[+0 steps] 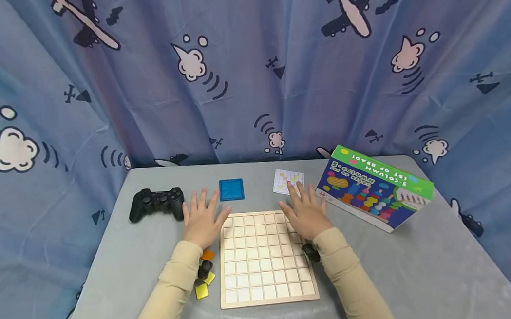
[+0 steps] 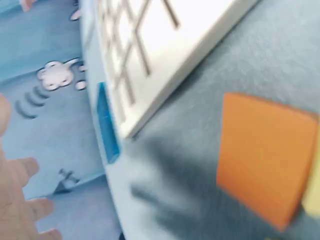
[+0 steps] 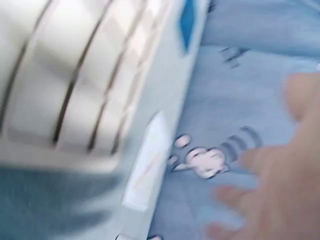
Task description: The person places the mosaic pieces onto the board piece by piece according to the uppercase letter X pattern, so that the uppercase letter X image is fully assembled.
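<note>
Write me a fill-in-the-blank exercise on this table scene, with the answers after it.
1. Both hands, the left hand and the right hand, hold ____.
2. The wooden grid board lies ____ the two hands.
3. The black game controller lies to the ____ of the blue square tile.
4. The orange tile lies ____ the board.

Answers: nothing; between; left; beside

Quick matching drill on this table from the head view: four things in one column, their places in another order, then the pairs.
1. black plastic game controller
2. square blue plastic tile
3. green-and-blue cardboard toy box
4. small orange and yellow square tiles

A. right of the wooden grid board
B. under the left forearm
C. far left
D. behind the board, between the hands

Pairs: 1-C, 2-D, 3-A, 4-B
</note>
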The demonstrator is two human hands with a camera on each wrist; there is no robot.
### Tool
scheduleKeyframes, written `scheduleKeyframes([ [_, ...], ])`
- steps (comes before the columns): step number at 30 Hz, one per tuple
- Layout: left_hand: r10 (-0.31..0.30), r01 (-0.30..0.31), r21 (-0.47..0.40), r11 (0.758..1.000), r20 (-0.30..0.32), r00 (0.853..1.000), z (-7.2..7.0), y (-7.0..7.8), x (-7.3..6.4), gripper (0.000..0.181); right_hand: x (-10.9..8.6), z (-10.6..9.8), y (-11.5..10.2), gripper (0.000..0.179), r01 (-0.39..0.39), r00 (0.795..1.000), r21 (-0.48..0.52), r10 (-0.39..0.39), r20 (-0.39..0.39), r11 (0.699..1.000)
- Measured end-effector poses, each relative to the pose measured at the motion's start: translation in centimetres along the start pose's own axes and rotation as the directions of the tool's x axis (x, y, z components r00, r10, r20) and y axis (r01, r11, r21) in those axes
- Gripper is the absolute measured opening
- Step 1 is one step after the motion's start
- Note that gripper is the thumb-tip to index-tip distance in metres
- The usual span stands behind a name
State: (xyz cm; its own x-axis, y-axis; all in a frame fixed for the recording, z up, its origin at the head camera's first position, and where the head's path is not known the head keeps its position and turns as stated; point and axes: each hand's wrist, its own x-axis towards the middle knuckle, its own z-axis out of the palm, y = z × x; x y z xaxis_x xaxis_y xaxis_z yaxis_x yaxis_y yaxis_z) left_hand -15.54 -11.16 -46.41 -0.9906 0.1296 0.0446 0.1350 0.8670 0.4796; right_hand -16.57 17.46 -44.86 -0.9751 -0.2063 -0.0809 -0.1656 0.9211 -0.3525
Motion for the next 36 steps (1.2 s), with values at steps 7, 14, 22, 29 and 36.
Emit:
scheduleKeyframes([
  [7,-0.099,0.086,-0.111,0.990,-0.120,0.988,-2.7,-1.5,-5.7,0.044,-5.3,-0.5,-0.3,0.060,0.064,0.996,0.045,-0.067,0.052,0.997],
  [14,-0.247,0.242,-0.083,0.967,-0.054,0.968,-2.6,-3.3,-11.1,0.031,-9.6,1.6,1.3,0.057,0.045,0.995,0.042,-0.048,0.083,0.998],
  [22,-0.330,0.329,-0.063,0.942,-0.012,0.944,-0.7,-4.3,-12.3,0.042,-10.6,2.8,2.4,0.055,0.053,0.997,0.062,-0.057,0.056,0.997],
  [29,-0.371,0.363,-0.107,0.925,-0.059,0.927,-0.3,-4.9,-12.8,0.031,-10.6,3.2,2.4,0.055,0.077,0.995,0.101,-0.083,0.057,0.992],
  [36,-0.340,0.320,-0.184,0.929,-0.088,0.936,-0.3,-5.1,-12.6,0.031,-10.7,3.0,2.2,0.054,0.060,0.996,0.110,-0.068,0.065,0.992],
])
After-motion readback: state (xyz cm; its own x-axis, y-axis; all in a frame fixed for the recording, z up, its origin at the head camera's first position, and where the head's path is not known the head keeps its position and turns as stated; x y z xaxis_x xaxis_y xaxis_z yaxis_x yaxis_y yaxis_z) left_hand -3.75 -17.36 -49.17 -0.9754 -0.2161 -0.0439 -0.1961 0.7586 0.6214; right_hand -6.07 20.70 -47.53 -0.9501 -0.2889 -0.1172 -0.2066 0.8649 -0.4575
